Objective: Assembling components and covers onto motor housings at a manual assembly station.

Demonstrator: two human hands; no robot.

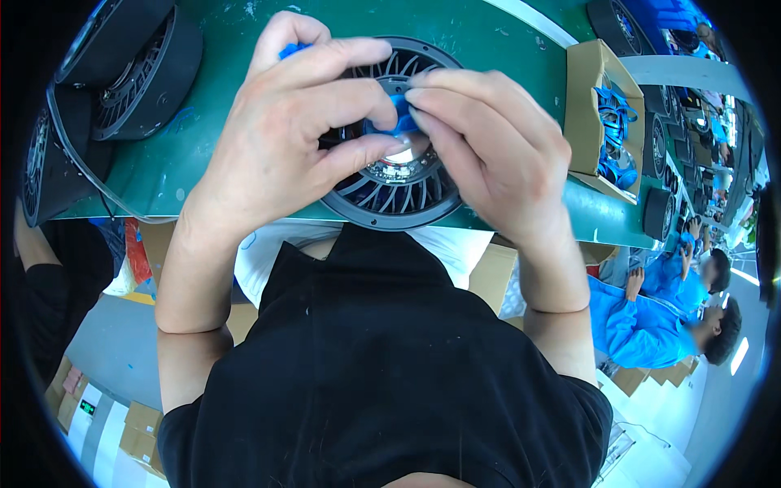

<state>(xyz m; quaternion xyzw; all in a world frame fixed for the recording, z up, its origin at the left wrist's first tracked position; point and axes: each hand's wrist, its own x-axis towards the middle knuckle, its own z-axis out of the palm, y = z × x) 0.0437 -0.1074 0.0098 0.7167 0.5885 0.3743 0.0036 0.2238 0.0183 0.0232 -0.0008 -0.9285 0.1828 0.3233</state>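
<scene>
A round black part with radial fins and a shiny silver centre (396, 192) lies on the green table, under both my hands. My left hand (289, 122) pinches a small blue piece (400, 116) above that centre, thumb and forefinger around it. Another bit of blue (293, 50) shows between this hand's raised fingers; its kind is hidden. My right hand (504, 146) has its fingertips pressed together at the right end of the same blue piece, slightly blurred. The fingers cover much of the piece, so its exact kind does not show.
Several similar black finned drums (150, 77) stand at the table's left, beside a grey cable (71, 154). On the right, an open cardboard box (582, 106) holds blue loops. More black round parts (657, 213) line the far right, where people in blue (651, 313) sit.
</scene>
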